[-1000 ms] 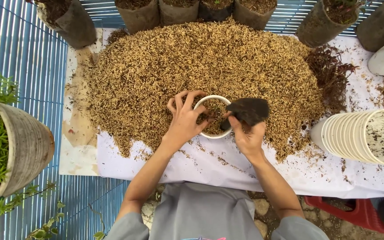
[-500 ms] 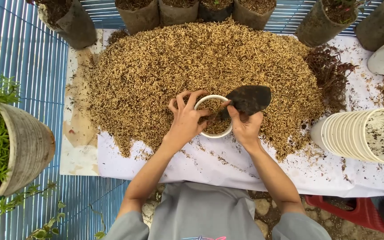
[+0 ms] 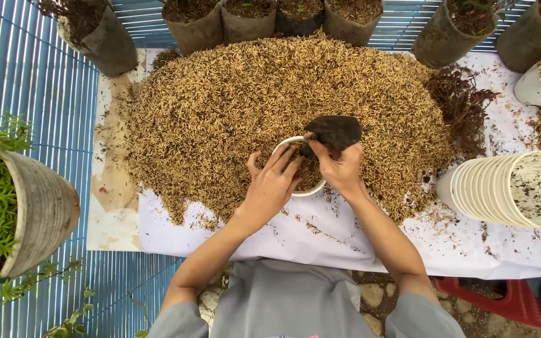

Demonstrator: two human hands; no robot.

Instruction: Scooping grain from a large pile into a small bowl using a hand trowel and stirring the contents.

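1. A small round white plastic cup [image 3: 313, 186], partly filled with husk mix, sits at the near edge of a broad heap of tan rice husks [image 3: 233, 106] spread on a white sheet [image 3: 320, 235] over the bench.
2. The left hand [image 3: 272, 186] lies over the cup's near-left rim, fingers spread and curled around it – gripping the cup to steady it.
3. The right hand [image 3: 340, 168] is closed around the handle end of a dark, rounded scoop blade [image 3: 336, 130], which is held just above the cup's far-right rim, touching the heap's surface or nearly so; I cannot tell which.
4. To the right, a stack of empty white plastic cups [image 3: 508, 188] lies on its side on the sheet, flecked with dark soil.
5. Dark reddish-brown fibrous material [image 3: 461, 103] lies beside the heap's right edge.
6. Along the far side stand several dark soft grow bags [image 3: 245, 22] filled with soil.
7. At the left, well apart from the hands – a tilted grey ribbed pot holding a green leafy plant [image 3: 32, 213] on blue slatted flooring [image 3: 7, 81].
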